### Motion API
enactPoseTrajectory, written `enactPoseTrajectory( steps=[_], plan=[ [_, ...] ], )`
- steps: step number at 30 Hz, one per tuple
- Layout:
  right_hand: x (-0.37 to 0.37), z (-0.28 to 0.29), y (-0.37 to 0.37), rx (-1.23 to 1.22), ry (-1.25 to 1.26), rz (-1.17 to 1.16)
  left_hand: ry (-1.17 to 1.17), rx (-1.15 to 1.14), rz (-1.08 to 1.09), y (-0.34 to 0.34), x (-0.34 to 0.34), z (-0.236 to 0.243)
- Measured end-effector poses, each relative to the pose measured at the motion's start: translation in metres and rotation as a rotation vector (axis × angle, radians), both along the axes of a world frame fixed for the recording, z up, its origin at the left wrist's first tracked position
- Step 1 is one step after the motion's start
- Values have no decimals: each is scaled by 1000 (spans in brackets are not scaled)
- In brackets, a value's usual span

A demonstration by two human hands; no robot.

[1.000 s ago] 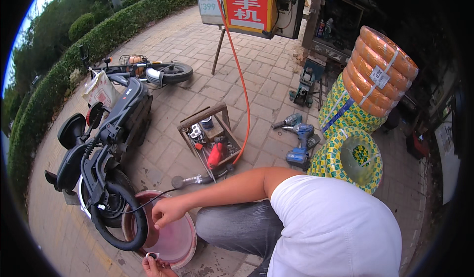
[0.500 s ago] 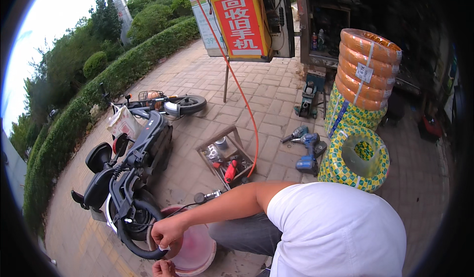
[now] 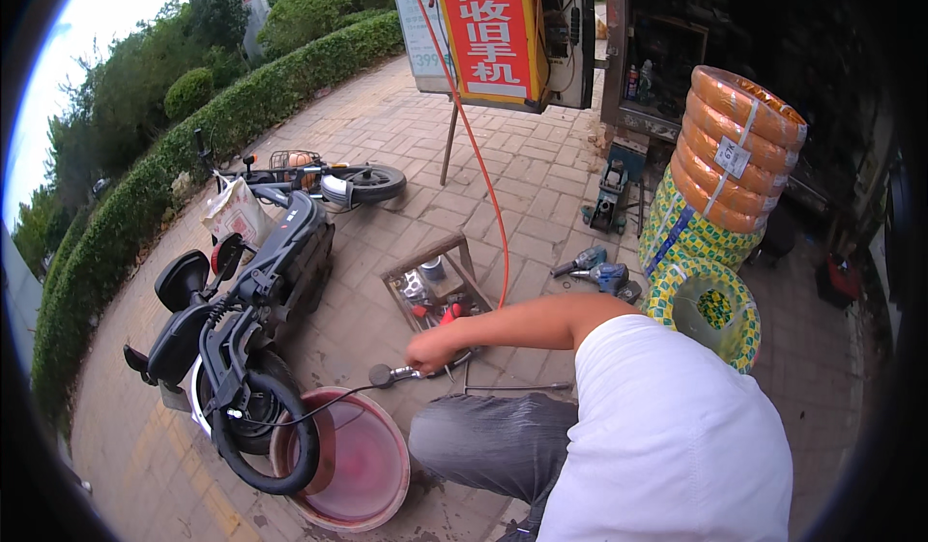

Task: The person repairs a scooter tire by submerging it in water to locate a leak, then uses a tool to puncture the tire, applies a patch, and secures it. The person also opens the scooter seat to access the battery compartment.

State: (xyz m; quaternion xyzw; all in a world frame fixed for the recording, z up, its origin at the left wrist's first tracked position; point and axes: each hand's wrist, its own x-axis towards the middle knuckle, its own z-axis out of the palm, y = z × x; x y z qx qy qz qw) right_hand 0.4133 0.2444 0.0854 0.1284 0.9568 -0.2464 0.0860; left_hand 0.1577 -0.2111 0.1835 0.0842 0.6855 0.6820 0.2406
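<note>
My right hand [image 3: 432,351] is closed on a tyre inflator [image 3: 406,373] with a round gauge, low over the paving beside the toolbox. From the gauge a thin black hose [image 3: 338,399] leads across to a black inner tube [image 3: 253,482]. That tube hangs from the wheel of a tipped-over electric scooter [image 3: 256,295], its lower loop over a reddish basin [image 3: 403,474] of cloudy water. My left hand is out of sight. My bent knee in grey jeans stands right of the basin.
An open wooden toolbox [image 3: 462,244] and a red air hose [image 3: 488,189] lie ahead. Further right are blue power tools [image 3: 604,276], a green jack [image 3: 609,194] and wrapped tyre stacks [image 3: 739,150]. A second bike [image 3: 362,186] lies behind the scooter; a yellow sign cabinet [image 3: 536,20] stands beyond.
My right hand has left the inner tube and moved up and right to the inflator. My left hand has dropped out of view. The view has shifted slightly.
</note>
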Motion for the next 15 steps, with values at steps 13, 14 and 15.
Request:
enactPoseTrajectory(
  steps=[13,14,15],
  plan=[
    [-128,169,-82,-430,524,349,51,149,335,-56,12,29],
    [-139,163,-91,-478,524,368,58,161,412,-82,16,28],
    [-149,162,-109,-474,527,426,81,150,513,-124,25,36]
  ],
)
